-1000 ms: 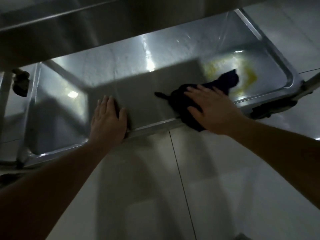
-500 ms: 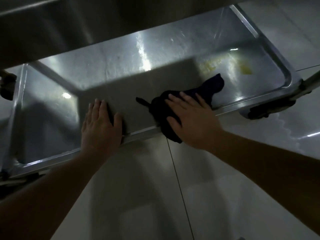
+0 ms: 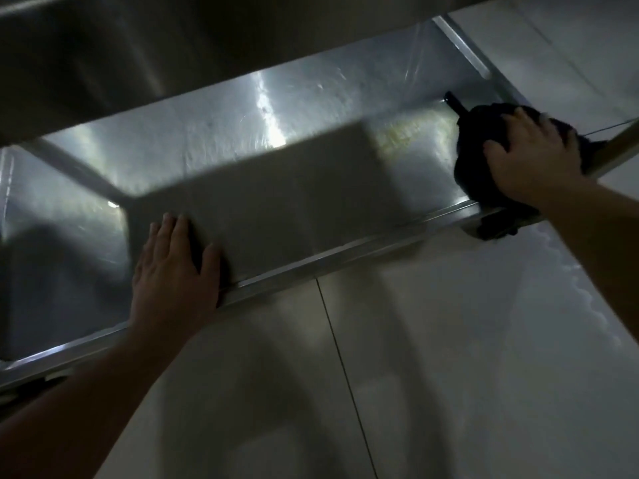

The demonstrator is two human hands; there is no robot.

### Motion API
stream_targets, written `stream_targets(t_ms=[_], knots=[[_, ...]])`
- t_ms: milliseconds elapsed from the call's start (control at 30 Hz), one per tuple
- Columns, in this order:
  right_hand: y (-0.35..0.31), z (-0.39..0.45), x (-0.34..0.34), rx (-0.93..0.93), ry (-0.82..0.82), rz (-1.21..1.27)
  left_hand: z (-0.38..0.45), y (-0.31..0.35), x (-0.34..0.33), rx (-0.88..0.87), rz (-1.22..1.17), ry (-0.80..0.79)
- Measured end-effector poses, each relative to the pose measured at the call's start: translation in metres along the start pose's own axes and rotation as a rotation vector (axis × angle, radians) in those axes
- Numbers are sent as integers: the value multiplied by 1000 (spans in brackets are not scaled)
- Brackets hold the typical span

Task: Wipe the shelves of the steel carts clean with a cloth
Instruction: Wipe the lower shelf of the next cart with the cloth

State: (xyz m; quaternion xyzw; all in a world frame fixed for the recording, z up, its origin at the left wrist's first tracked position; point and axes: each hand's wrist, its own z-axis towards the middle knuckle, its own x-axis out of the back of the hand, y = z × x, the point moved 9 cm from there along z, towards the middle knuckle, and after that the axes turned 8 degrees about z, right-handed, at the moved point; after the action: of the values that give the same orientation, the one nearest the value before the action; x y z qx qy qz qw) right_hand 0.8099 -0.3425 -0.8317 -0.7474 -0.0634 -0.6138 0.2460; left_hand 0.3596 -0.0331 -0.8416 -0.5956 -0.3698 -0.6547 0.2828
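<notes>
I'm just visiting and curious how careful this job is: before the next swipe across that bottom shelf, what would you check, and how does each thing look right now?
1. Cloth under the right hand: ok, the hand presses it at the shelf's right end.
2. Left hand steadying the cart: ok, flat on the lower shelf by its front rim.
3. Yellowish stain gone: not ok, smears remain left of the cloth.
4. Wiping path clear: ok, nothing lies on the shelf.
5. Caster locked: cannot tell.

We see the right hand (image 3: 532, 157) has swept the cloth (image 3: 480, 143) from mid-shelf across the yellow stain (image 3: 411, 131) to the right end.
</notes>
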Motion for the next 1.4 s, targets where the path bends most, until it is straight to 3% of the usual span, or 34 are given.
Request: stream_targets(t_ms=[100, 267, 333, 400, 567, 700, 900, 1000, 1067, 1133, 1267, 1400], knots=[[-42, -16, -17, 66, -64, 34, 2, 2, -1, 7, 8, -1], [-132, -118, -54, 701, -297, -25, 0, 1, 0, -12, 11, 14], [-131, -115, -48, 799, -344, -58, -1, 1, 1, -29, 8, 15], [-112, -72, -32, 733, -254, -39, 0, 1, 1, -25, 18, 11], [-38, 57, 12, 284, -10, -6, 1, 3, -1, -24, 47, 5], [-69, 75, -2, 138, 46, 52, 2, 4, 0, -7, 54, 8], [-188, -39, -56, 603, -183, 38, 1, 4, 2, 9, 40, 16], [-191, -99, -66, 846, -305, 39, 0, 2, 2, -8, 19, 13], [-178, -92, -54, 900, -305, 31, -1, 1, 2, -12, 17, 18], [-153, -48, -36, 834, -173, 28, -2, 1, 1, -13, 24, 17], [-76, 57, -5, 395, 47, -78, -2, 2, 0, -8, 43, 5], [-81, 95, -5, 110, 40, 4, -1, 5, 2, -2, 58, 4]])
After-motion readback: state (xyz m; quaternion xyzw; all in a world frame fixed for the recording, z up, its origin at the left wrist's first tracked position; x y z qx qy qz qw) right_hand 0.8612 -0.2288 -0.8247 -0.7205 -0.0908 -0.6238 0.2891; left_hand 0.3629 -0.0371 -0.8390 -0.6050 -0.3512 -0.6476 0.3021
